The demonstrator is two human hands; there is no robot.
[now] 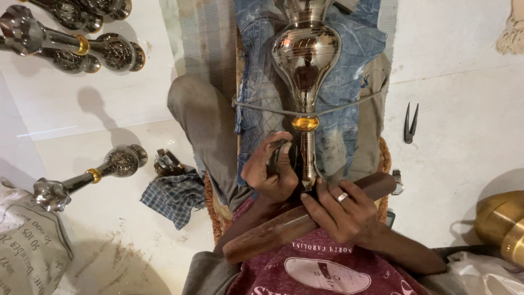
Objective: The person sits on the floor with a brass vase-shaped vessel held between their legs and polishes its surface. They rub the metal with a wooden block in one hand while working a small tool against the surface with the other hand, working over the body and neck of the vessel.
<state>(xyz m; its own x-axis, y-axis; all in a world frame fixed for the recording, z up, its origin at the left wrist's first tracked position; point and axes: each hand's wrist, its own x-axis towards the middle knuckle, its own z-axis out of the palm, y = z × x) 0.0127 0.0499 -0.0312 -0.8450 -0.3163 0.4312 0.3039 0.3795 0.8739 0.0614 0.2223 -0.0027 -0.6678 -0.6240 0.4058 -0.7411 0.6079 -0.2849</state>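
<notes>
Left hand [271, 170] fingers curl closed around a small dark tool pressed to the thin stem of the shiny metal vase [305, 60]; right hand [341, 210] fingers grip the stem base over a wooden stick [289, 224]. Vase lies along the lap on denim cloth [349, 82], cord across it. Similar metal pieces [90, 177] and pincers [410, 123] on the floor.

A silver vase [305, 60] with a gold band lies on faded blue denim [262, 71], beside a blue checked cloth [176, 198].
</notes>
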